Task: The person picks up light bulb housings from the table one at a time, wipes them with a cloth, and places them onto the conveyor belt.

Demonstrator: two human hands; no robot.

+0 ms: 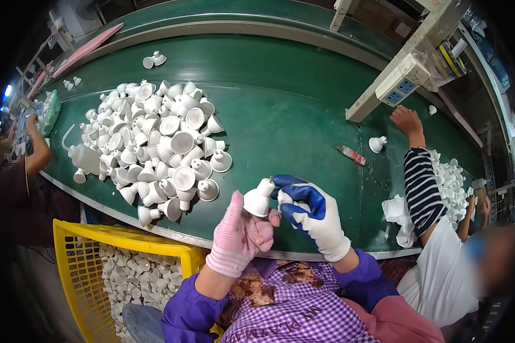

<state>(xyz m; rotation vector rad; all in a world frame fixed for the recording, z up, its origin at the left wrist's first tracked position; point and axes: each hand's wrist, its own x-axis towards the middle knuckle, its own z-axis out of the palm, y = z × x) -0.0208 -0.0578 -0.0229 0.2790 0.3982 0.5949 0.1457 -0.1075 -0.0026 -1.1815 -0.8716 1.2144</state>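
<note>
My left hand (241, 233), in a pink-and-white striped glove, is closed around the wide end of a white spotlight bulb (258, 200). The bulb stands tilted with its narrow pin end up. My right hand (312, 211), in a white glove with blue-coated fingers, has its fingertips at the bulb's pin end. Its fingers are curled around a small white wad (292, 201) that looks like cloth, partly hidden by the glove. Left of my hands, a large heap of similar white bulbs (154, 137) lies on the green conveyor belt (274, 137).
A yellow crate (120, 231) full of white bulb parts stands below the belt's edge at left. A red-and-white tube (352, 155) and a lone bulb (377, 144) lie to the right. Beside a post with a socket box (403, 80), a co-worker's arm (420, 183) reaches over the belt.
</note>
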